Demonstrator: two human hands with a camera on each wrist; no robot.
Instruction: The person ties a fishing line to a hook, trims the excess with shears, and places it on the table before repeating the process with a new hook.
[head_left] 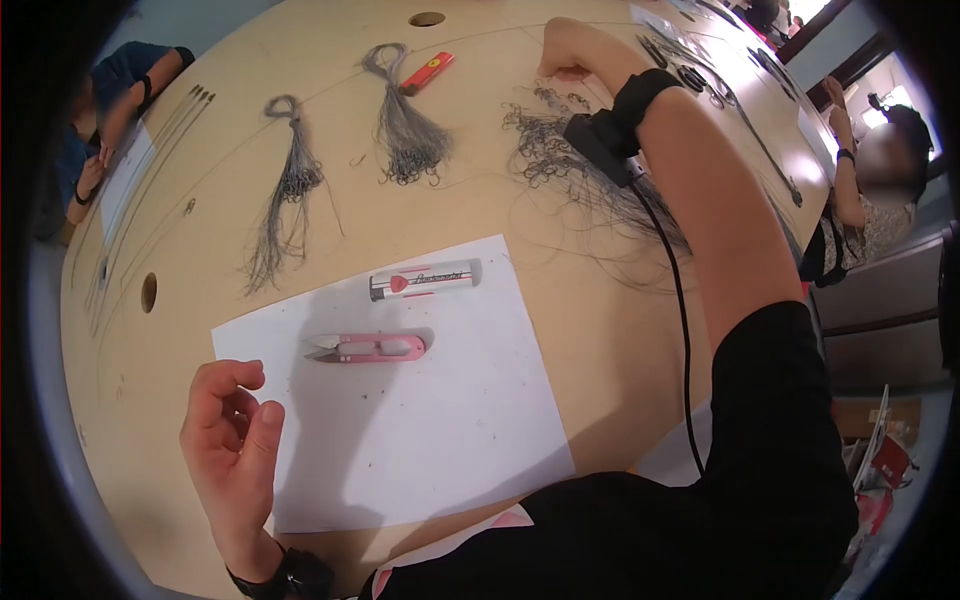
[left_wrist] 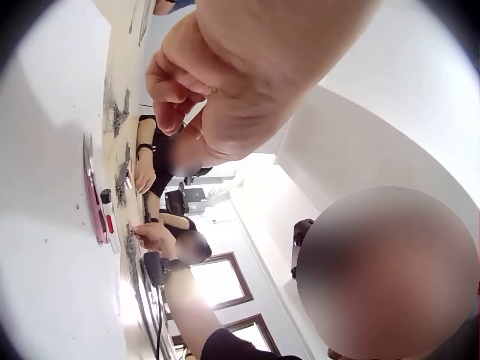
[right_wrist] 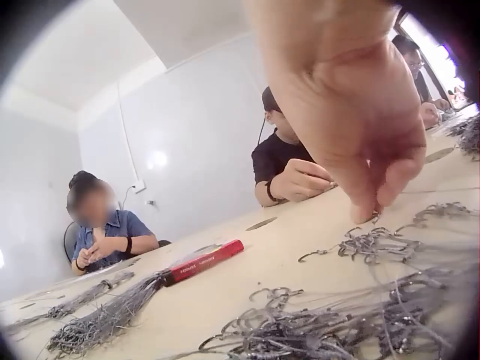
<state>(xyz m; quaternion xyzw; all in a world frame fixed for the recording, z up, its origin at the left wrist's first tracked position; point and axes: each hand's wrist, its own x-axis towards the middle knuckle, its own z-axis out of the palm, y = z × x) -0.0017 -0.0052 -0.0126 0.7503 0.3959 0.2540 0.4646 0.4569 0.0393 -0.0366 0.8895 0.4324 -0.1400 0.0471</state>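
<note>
Tabletop (head_left: 620,340): round, pale wood, with small round holes in it. Other people sit at its far edge on the left and at the right.

White paper sheet (head_left: 400,420): lies flat on the near side of the tabletop, in front of the person. On it, well apart from both hands, a pair of pink thread snips (head_left: 368,347) and, just beyond them, a white tube with red print (head_left: 425,279).

Loose tangle of hooks on line (head_left: 560,160): spread on the far right of the tabletop, under and beside the right forearm. Two tied bundles of the same lie to its left: middle bundle (head_left: 405,125) and left bundle (head_left: 285,190). A red lighter (head_left: 427,72) lies just beside the top of the middle bundle.

Right hand (head_left: 565,55): stretched to the far edge of the tangle, wrist strapped with a black camera and cable. Right wrist view: fingertips (right_wrist: 371,210) drawn together, grip pinching at a hook in the small hook cluster (right_wrist: 371,244) on the tabletop.

Left hand (head_left: 230,430): at the near left corner of the sheet, fingers loosely curled, thumb beside the forefinger, grip holding nothing visible.
</note>
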